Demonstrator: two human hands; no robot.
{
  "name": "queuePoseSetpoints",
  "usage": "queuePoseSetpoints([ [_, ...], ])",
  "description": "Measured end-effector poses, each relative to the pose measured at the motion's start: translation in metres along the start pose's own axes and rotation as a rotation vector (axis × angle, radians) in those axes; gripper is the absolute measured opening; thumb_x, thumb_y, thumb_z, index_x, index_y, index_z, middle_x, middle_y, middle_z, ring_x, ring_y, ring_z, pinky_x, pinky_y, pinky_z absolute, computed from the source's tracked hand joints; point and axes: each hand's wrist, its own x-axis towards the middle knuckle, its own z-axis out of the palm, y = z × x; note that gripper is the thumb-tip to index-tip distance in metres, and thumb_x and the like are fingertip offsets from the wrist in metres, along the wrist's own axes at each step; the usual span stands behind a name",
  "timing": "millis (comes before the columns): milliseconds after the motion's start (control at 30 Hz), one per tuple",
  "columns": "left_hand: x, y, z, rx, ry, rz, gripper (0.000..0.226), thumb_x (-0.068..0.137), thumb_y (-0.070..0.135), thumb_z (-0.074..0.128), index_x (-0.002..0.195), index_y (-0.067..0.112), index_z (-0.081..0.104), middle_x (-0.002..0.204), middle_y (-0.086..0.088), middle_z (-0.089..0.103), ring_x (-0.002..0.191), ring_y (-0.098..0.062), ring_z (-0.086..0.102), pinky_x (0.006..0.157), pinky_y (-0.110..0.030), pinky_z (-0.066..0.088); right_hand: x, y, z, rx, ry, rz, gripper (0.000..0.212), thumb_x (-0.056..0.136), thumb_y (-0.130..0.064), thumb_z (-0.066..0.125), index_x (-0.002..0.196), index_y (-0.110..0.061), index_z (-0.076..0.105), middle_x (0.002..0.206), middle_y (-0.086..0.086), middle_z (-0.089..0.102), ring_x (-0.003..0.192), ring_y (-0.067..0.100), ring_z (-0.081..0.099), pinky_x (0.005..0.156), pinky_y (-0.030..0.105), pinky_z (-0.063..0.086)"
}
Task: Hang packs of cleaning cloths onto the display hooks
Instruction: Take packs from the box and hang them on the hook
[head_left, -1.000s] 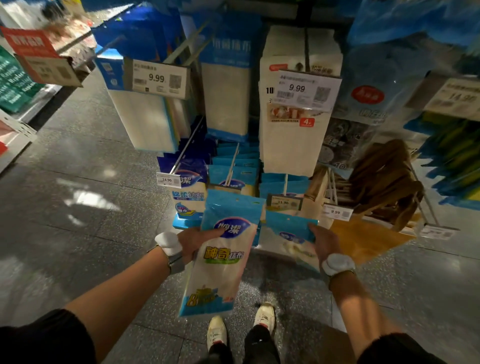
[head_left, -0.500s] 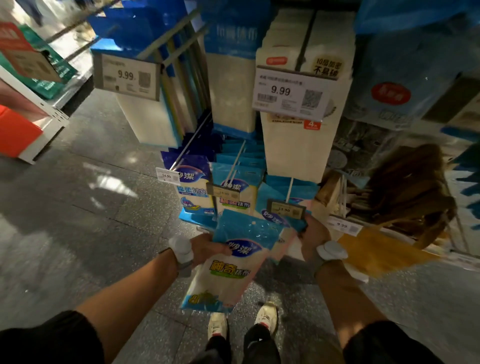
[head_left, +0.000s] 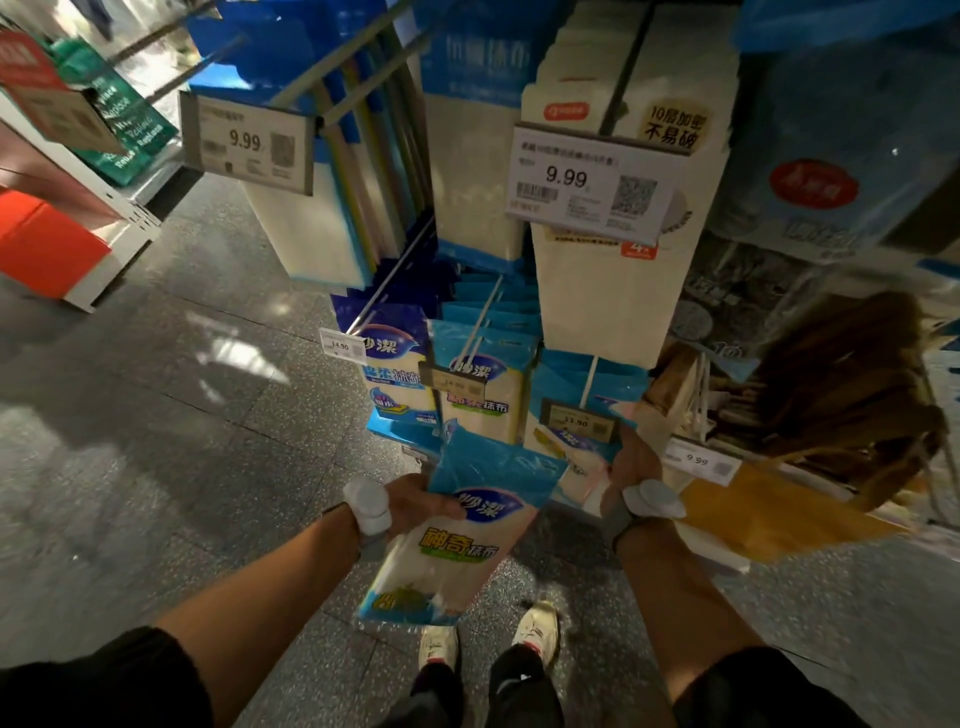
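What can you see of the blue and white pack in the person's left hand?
The blue and white plastic pack of cloths is a glossy flat pouch: blue top, dark blue oval logo, green lettering, white cloth inside, blue bottom band. It is tilted, top leaning right, in front of the lower display hooks, on none yet. The left hand grips its left edge, thumb on the front.

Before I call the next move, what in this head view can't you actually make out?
Right hand: fingers hidden behind the hung packs, head view; grip unclear.
Hang hole of the held pack: top edge blurred, head view.
Tip of the hook: covered by the 13.90 tag, head view.
Left hand: only the thumb shows; the held pack hides its fingers, head view.
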Motion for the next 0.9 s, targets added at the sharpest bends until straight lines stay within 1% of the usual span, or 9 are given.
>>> queuePoseSetpoints([
  [100,0.002,0.000,0.005,0.039,0.034,0.004,0.024,0.081,0.003,0.078,0.095,0.020,0.071,0.076,0.010,0.078,0.073,-0.012,0.074,0.071,-0.025,0.060,-0.003,-0.004,0.000,-0.218,-0.004,-0.101,0.024,0.106,-0.011,0.042,0.098,-0.006,0.064,0.095,0.006,0.059,0.092,0.026,0.053,0.080,0.036,0.040],
  [233,0.007,-0.002,0.008,0.075,0.052,0.007,0.026,0.079,0.010,0.083,0.100,0.021,0.073,0.081,0.010,0.078,0.083,-0.015,0.073,0.081,-0.030,0.059,0.034,0.016,-0.008,-0.365,-0.064,-0.043,0.073,0.083,-0.075,0.041,0.108,-0.012,0.067,0.120,0.028,0.063,0.112,0.046,0.061,0.101,0.059,0.048],
  [300,0.009,-0.001,0.012,0.051,0.040,0.009,0.029,0.080,0.008,0.081,0.107,0.016,0.072,0.085,0.006,0.079,0.082,-0.016,0.074,0.081,-0.030,0.060,0.055,0.025,-0.009,-0.335,-0.057,-0.040,0.074,0.084,-0.064,0.041,0.126,-0.006,0.058,0.133,0.028,0.056,0.123,0.047,0.054,0.106,0.061,0.044],
  [400,0.019,-0.004,0.016,-0.027,0.012,0.009,0.069,0.052,0.030,0.094,0.114,0.011,0.072,0.105,-0.010,0.078,0.100,-0.032,0.073,0.095,-0.045,0.057,0.011,0.000,-0.001,-0.267,-0.052,0.025,0.064,0.089,-0.045,0.049,0.138,-0.003,0.047,0.138,0.028,0.052,0.127,0.047,0.051,0.108,0.061,0.042],
  [533,0.033,-0.005,0.031,-0.122,-0.014,-0.019,0.046,0.077,0.013,0.083,0.120,0.007,0.070,0.106,-0.014,0.078,0.099,-0.033,0.074,0.100,-0.053,0.054,-0.030,0.007,-0.013,-0.074,-0.109,0.212,0.033,0.102,-0.028,0.046,0.127,-0.009,0.057,0.118,0.011,0.063,0.111,0.029,0.058,0.104,0.048,0.044],
  [633,0.041,-0.003,0.049,-0.179,-0.036,-0.031,0.066,0.058,0.018,0.088,0.121,0.009,0.069,0.114,-0.020,0.074,0.108,-0.040,0.069,0.102,-0.058,0.051,-0.035,0.023,-0.022,-0.019,-0.192,0.191,0.025,0.091,-0.024,0.061,0.107,-0.008,0.072,0.106,0.009,0.073,0.099,0.030,0.066,0.085,0.042,0.055],
  [700,0.044,-0.001,0.058,-0.209,-0.039,-0.047,0.073,0.056,0.028,0.088,0.124,0.012,0.067,0.119,-0.019,0.073,0.113,-0.040,0.067,0.102,-0.058,0.051,-0.025,0.031,-0.025,-0.120,-0.203,0.136,0.020,0.087,-0.028,0.066,0.096,-0.014,0.077,0.109,0.012,0.075,0.104,0.035,0.068,0.098,0.051,0.053],
  [800,0.046,0.010,0.067,-0.192,0.040,0.039,0.041,0.085,0.040,0.076,0.118,0.018,0.068,0.106,-0.008,0.077,0.100,-0.028,0.072,0.085,-0.041,0.060,-0.016,0.028,-0.029,-0.160,-0.226,0.155,0.017,0.092,-0.021,0.064,0.099,-0.009,0.073,0.112,0.021,0.073,0.104,0.041,0.068,0.102,0.056,0.050],
  [900,0.060,0.028,0.066,-0.371,0.155,0.072,0.014,0.105,0.013,0.051,0.102,0.014,0.064,0.088,-0.007,0.074,0.086,-0.023,0.067,0.059,-0.030,0.060,-0.013,0.018,-0.029,-0.199,-0.185,0.109,0.013,0.096,-0.017,0.060,0.094,-0.010,0.071,0.113,0.023,0.071,0.096,0.033,0.068,0.093,0.044,0.055],
])
